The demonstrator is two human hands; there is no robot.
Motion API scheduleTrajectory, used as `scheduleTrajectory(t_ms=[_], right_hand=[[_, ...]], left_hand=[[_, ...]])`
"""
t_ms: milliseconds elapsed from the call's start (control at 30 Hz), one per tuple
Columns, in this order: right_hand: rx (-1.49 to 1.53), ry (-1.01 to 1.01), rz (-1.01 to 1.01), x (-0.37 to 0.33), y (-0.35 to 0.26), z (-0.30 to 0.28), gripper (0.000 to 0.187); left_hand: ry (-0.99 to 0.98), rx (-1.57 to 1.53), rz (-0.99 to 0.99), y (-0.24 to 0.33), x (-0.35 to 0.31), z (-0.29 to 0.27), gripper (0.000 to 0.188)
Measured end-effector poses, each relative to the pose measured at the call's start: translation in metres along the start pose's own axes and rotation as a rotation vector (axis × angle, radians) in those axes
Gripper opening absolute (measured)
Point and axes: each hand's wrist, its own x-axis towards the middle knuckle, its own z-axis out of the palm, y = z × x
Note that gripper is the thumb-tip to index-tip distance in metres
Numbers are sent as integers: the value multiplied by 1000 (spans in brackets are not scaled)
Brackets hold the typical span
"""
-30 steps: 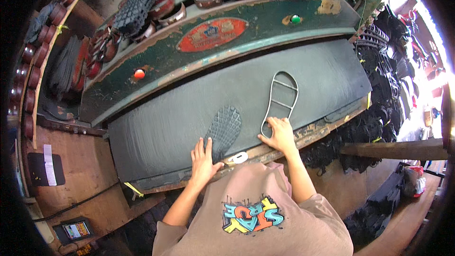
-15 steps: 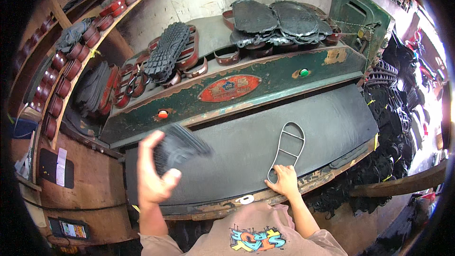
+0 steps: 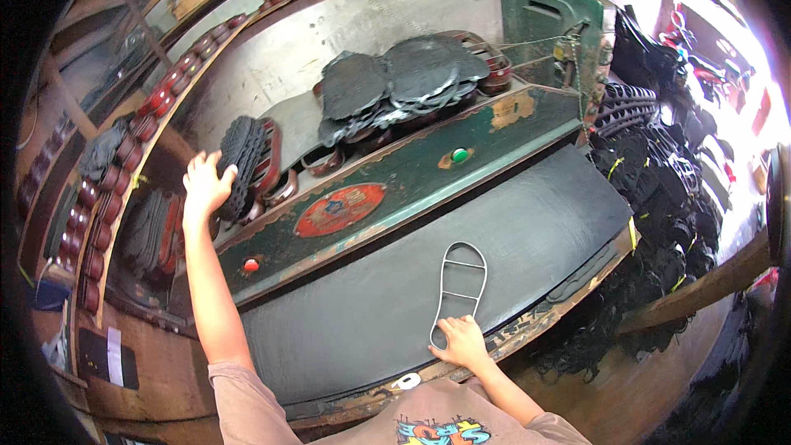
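Observation:
My left hand (image 3: 208, 189) reaches out to a stack of black patterned soles (image 3: 241, 161) on top of the green machine. Its fingers are spread, and the thumb lies against the stack's near left side. Below, a sole-shaped metal cutting die (image 3: 462, 278) with two crossbars lies on the dark sheet (image 3: 354, 321). My right hand (image 3: 461, 342) grips the die's near, narrower end between thumb and fingers. The sheet covers the bed in front of the machine's green beam (image 3: 420, 169).
Ragged black sheet pieces (image 3: 404, 78) are piled on the machine, with dark red dies (image 3: 321, 161) beside and under them. More dies line the left shelf (image 3: 132, 152). Black scraps (image 3: 659, 198) heap at the right. A white tape roll (image 3: 406, 381) sits at the near edge.
My left hand has gone from above the sheet, where it held a blurred black sole piece, up to the sole stack. My right hand stays on the die. The view has shifted.

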Motion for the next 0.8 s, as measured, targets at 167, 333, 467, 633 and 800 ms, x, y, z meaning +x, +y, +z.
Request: scheduleTrajectory(t_ms=[167, 333, 467, 633, 800], right_hand=[[15, -35, -1, 1, 8, -3, 54], [37, -3, -6, -2, 11, 0, 54], [49, -33, -8, -7, 20, -10, 55], [46, -194, -55, -25, 51, -44, 60], [95, -246, -102, -30, 65, -60, 60]], left_hand=[[197, -759, 454, 157, 33, -28, 40], [-70, -595, 539, 235, 55, -36, 28], [-84, -594, 545, 240, 61, -41, 21], [-94, -629, 558, 238, 63, -37, 19], [-252, -842, 452, 229, 73, -36, 20]])
